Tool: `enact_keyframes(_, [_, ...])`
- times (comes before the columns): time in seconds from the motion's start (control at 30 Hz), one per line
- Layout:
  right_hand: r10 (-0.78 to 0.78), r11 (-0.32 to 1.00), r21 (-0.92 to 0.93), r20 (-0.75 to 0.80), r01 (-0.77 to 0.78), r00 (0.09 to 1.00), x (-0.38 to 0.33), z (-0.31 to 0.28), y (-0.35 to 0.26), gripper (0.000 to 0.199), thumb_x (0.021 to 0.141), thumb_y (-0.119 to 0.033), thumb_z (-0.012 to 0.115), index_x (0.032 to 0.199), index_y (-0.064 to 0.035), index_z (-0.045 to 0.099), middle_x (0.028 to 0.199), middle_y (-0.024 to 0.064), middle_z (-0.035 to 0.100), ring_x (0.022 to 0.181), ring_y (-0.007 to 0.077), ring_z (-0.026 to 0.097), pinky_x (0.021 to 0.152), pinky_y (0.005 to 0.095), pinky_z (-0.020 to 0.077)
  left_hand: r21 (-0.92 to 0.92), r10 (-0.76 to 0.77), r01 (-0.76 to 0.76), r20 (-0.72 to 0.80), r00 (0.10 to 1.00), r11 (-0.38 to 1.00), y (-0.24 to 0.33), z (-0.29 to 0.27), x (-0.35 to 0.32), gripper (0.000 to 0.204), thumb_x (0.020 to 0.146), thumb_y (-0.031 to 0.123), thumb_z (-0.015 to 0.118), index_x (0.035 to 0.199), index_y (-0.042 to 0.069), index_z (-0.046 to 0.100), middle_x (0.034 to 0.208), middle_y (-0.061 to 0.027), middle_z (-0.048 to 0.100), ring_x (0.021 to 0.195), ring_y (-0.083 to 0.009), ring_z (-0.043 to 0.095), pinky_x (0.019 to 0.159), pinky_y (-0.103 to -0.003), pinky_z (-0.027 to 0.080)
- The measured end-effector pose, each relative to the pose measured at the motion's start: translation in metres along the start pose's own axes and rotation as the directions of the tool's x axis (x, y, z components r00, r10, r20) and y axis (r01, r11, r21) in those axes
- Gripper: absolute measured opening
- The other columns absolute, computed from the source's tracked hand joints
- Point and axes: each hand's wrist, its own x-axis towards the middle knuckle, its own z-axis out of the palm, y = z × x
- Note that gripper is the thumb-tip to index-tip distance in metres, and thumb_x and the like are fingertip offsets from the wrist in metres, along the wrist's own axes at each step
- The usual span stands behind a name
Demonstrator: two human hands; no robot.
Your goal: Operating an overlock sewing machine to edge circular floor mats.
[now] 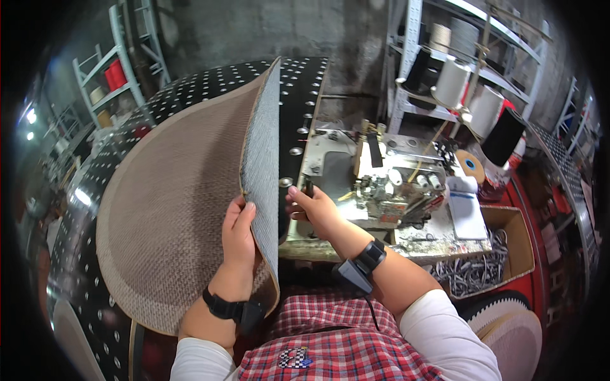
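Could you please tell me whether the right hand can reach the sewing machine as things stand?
Probably yes: the right hand is near the sewing machine, with the mat to its left and nothing visible between, though it seems to hold a dark object.

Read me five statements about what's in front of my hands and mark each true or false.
1. The left hand grips the edge of the brown mat. True.
2. The mat lies completely flat. False: its right side is raised, showing a grey underside.
3. The cardboard box at lower right holds a tangle of strips. True.
4. The sewing machine stands to the left of the mat. False: the sewing machine stands to its right.
5. Both wrists are bare. False: each wears a black strap.
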Motion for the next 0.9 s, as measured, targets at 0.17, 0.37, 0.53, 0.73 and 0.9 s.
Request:
enact_keyframes(0.17, [-0.064,0.84,-0.538,0.034,0.072,0.997,0.003,0.076,0.005,0.058,0.073,-0.035,0.062,0.104,0.0091,0.04,0.098,0.0221,0.054,0.087,0.0329,0.055,0.076,0.0362,0.0436,-0.165,0.04,-0.093,-0.299,0.953,0.982,0.017,-0.037,-0.063,0.017,0.082,0.01,0.045,0.098,0.005,0.04,0.093,-0.0103,0.051,0.079,-0.0178,0.053,0.068,-0.031,0.047])
enact_keyframes(0.37, [-0.297,0.316,-0.929,0.097,0.194,0.95,-0.007,0.072,-0.023,0.04,0.073,-0.027,0.061,0.096,0.0017,0.045,0.086,0.0214,0.057,0.083,0.0361,0.055,0.072,0.0408,0.044,0.414,-0.113,0.245,-0.318,0.941,0.877,0.072,-0.15,-0.161,0.02,0.084,0.019,0.047,0.074,0.003,0.051,0.058,-0.0034,0.049,0.05,-0.0116,0.047,0.046,-0.023,0.038])
enact_keyframes(0.53, [-0.338,-0.01,-0.982,0.181,0.189,0.924,-0.044,0.036,-0.114,0.035,0.073,-0.024,0.06,0.095,-0.0007,0.045,0.086,0.02,0.057,0.082,0.0357,0.055,0.071,0.0429,0.0428,0.632,0.253,0.667,-0.773,0.582,0.395,0.156,-0.236,-0.245,0.032,0.08,0.031,0.049,0.069,0.001,0.055,0.051,-0.0011,0.046,0.045,-0.009,0.041,0.043,-0.023,0.032])
enact_keyframes(0.73, [-0.368,-0.236,-0.959,0.24,0.159,0.898,-0.119,0.009,-0.166,0.032,0.075,-0.022,0.058,0.092,0.0001,0.044,0.079,0.0207,0.055,0.079,0.0372,0.053,0.067,0.0425,0.0411,0.54,0.156,0.276,-0.622,0.767,0.795,0.122,-0.243,-0.181,0.024,0.082,0.023,0.047,0.085,0.0,0.051,0.074,-0.005,0.052,0.067,-0.0106,0.046,0.054,-0.028,0.04])
enact_keyframes(0.9, [-0.63,-0.133,-0.972,0.234,0.193,0.74,-0.222,-0.013,-0.164,0.028,0.072,-0.02,0.062,0.086,-0.0006,0.047,0.078,0.0171,0.054,0.075,0.0348,0.053,0.065,0.0396,0.0417,0.977,0.515,-0.168,0.077,0.854,0.131,0.174,-0.186,-0.158,0.012,0.083,0.008,0.043,0.086,-0.002,0.049,0.08,-0.0061,0.054,0.069,-0.0132,0.05,0.063,-0.028,0.043])
